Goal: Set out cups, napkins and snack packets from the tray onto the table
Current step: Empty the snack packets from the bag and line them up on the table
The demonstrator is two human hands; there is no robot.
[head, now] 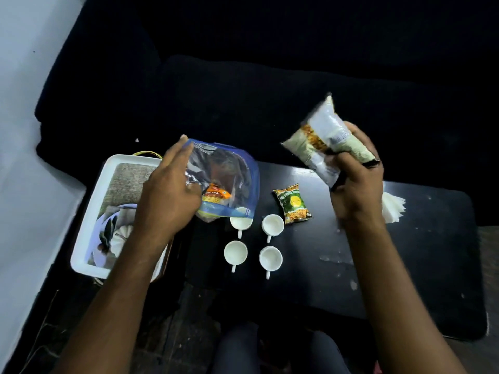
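1. Step in hand: snack packets are being moved out; cups and napkins look already set out.
2. Left hand [167,190]: fingers are spread loosely over a large clear-and-blue packet [226,179], which is gripped near its lower left corner and held up between the tray [89,211] and the cups. Its lower edge overlaps the far-left cup [241,222] in view; contact cannot be confirmed.
3. Right hand [356,179]: fingers are closed around a pale packet [324,141], held raised and tilted over the far right part of the tabletop [405,252]. The packet is blurred.
4. Already on the tabletop: four white cups in a two-by-two block, handles toward the person; a small green packet [293,205] just beside the far-right cup [272,224]; a stack of napkins [393,206] partly hidden behind the right hand.
5. Tray: a cloth liner and a plate with dark items are seen inside; no further packets can be made out.
6. Next move (judgement): both held packets are to be laid flat on bare tabletop, clear of cups and napkins. The large packet should be shifted away from the far-left cup before lowering, or the cup may be knocked.
7. Writing: an orange label is visible inside the large packet, and printing on the green one; nothing is legible, no brand can be read.
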